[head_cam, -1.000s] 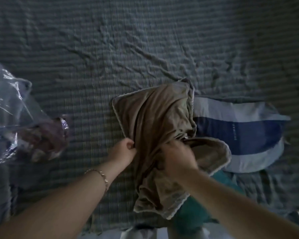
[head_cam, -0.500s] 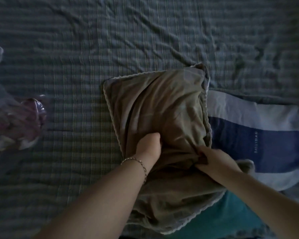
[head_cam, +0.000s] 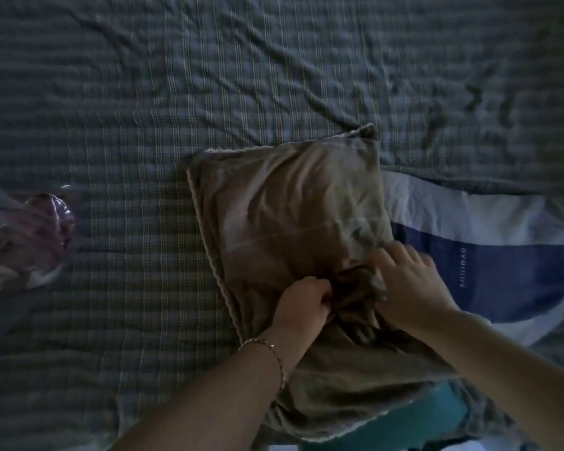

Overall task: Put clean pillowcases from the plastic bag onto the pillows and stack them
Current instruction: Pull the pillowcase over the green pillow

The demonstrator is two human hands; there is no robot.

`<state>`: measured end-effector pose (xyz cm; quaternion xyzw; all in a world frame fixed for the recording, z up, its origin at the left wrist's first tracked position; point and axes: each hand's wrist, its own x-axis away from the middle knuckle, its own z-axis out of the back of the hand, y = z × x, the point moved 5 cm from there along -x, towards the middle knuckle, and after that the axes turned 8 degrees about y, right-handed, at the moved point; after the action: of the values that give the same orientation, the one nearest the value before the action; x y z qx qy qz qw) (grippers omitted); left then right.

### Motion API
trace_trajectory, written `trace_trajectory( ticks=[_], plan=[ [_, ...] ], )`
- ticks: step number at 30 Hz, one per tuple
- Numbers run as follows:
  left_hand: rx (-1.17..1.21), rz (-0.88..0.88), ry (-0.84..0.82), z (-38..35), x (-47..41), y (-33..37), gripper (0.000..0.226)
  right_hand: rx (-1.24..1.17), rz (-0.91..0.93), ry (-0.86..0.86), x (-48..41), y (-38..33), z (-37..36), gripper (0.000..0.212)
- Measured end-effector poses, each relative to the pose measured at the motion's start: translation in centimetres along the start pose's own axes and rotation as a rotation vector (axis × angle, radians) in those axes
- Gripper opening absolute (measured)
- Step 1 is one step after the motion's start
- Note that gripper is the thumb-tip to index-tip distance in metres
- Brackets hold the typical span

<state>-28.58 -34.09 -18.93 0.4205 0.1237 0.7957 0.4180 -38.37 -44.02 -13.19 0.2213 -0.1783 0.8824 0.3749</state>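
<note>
presses the brown pale-trimmed cloth pillowcase [head_cam: 287, 209] flat on the checked bed [head_cam: 274, 76], no longer lifted; grips its bunched opening in the curled left hand [head_cam: 302, 301], spreads the right hand [head_cam: 411, 281] just beside. seems nearly filled.

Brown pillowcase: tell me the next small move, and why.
Probably tug the bunched fabric toward the near edge. The left hand grips a wad of the brown pillowcase, the right hand presses beside it, and the near part lies slack while the far part looks filled.
</note>
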Motion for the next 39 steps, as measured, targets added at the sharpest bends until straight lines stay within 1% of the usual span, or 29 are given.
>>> trace_trajectory(
  ticks=[1,2,5,6,8,10,11,12,14,15,16,17,19,20,21,22,23,24,25,26,27,28,30,32,34,36,37,38,39],
  plan=[
    [0.041,0.006,0.046,0.5,0.4,-0.1,0.012,-0.023,0.092,0.010,-0.8,-0.9,0.5,0.059],
    [0.061,0.007,0.076,1.0,1.0,-0.2,0.011,-0.041,0.157,-0.023,-1.2,-1.7,0.6,0.061],
    [0.211,0.033,0.160,1.9,2.6,-1.1,0.005,0.037,0.261,-0.157,-1.4,-2.7,-0.5,0.061],
    [0.285,0.042,0.170,2.1,2.9,-1.2,0.009,0.071,0.287,-0.168,-1.0,-2.7,-0.9,0.057],
    [0.370,-0.015,0.236,2.8,3.7,-0.8,0.018,0.024,0.332,-0.089,-0.2,-2.2,-0.8,0.044],
    [0.394,-0.111,0.273,2.9,4.7,0.4,0.017,-0.022,0.360,0.020,0.7,-1.0,-0.4,0.036],
    [0.374,-0.160,0.194,2.3,5.3,1.5,0.023,-0.033,0.352,0.046,1.3,-0.1,-0.4,0.038],
    [0.330,-0.175,0.030,1.1,5.9,2.5,0.029,-0.018,0.342,0.082,2.0,0.8,-0.6,0.041],
    [0.212,-0.101,-0.366,-1.3,6.5,3.5,0.028,0.020,0.353,0.045,3.5,1.9,-2.3,0.044],
    [0.173,-0.062,-0.423,-1.6,5.9,3.4,0.025,0.029,0.367,0.026,4.2,2.1,-2.9,0.046],
    [0.152,-0.038,-0.371,-1.0,4.6,3.1,0.022,0.019,0.359,0.023,4.5,2.5,-3.3,0.048],
    [0.123,-0.030,-0.222,0.3,2.8,2.7,0.021,0.003,0.331,0.032,4.7,2.8,-3.6,0.050],
    [0.039,-0.053,0.316,5.5,-1.1,1.9,0.017,-0.031,0.230,0.109,4.4,3.3,-3.2,0.052],
    [-0.021,-0.080,0.553,8.1,-2.7,1.4,0.020,-0.075,0.132,0.105,4.2,3.7,-3.1,0.050],
    [-0.103,-0.075,0.686,10.2,-4.4,0.8,0.030,-0.121,0.033,0.092,4.0,3.9,-3.1,0.047],
    [-0.194,-0.025,0.671,11.8,-6.4,-0.2,0.044,-0.155,-0.062,0.113,3.9,4.3,-3.1,0.047],
    [-0.274,0.044,0.548,12.7,-8.7,-1.3,0.056,-0.185,-0.160,0.111,3.9,4.8,-3.3,0.050],
    [-0.364,0.105,0.395,13.0,-10.7,-2.2,0.062,-0.237,-0.279,0.114,4.0,5.4,-3.6,0.054],
    [-0.453,0.143,0.261,13.2,-12.1,-2.8,0.058,-0.310,-0.405,0.119,4.0,5.9,-3.9,0.056],
    [-0.526,0.144,0.181,13.0,-12.8,-3.1,0.049,-0.389,-0.514,0.122,3.9,6.2,-4.1,0.054],
    [-0.555,0.117,0.174,12.9,-13.3,-3.0,0.039,-0.445,-0.573,0.112,3.7,6.4,-4.4,0.051],
    [-0.514,0.083,0.207,13.0,-13.3,-2.7,0.030,-0.479,-0.601,0.095,3.6,6.4,-4.5,0.048],
    [-0.324,0.062,0.334,14.2,-13.0,-2.3,0.023,-0.559,-0.640,0.074,3.4,6.7,-4.5,0.046],
    [-0.217,0.086,0.549,16.7,-12.2,-2.7,0.021,-0.645,-0.664,0.098,3.6,6.4,-3.7,0.044],
    [-0.169,0.179,0.707,18.6,-11.4,-4.3,0.025,-0.598,-0.566,0.170,3.8,5.5,-2.7,0.045],
    [-0.134,0.341,0.746,18.8,-10.4,-6.5,0.026,-0.478,-0.446,0.157,4.3,4.1,-3.2,0.048],
    [-0.137,0.413,0.742,18.3,-9.9,-7.2,0.025,-0.444,-0.453,0.113,4.8,3.9,-4.1,0.049],
    [-0.155,0.448,0.726,17.3,-9.5,-7.5,0.026,-0.446,-0.507,0.072,5.2,4.1,-5.2,0.048],
    [-0.176,0.434,0.704,16.1,-9.0,-7.4,0.028,-0.472,-0.576,0.063,5.6,4.3,-5.8,0.045]
  ],
)
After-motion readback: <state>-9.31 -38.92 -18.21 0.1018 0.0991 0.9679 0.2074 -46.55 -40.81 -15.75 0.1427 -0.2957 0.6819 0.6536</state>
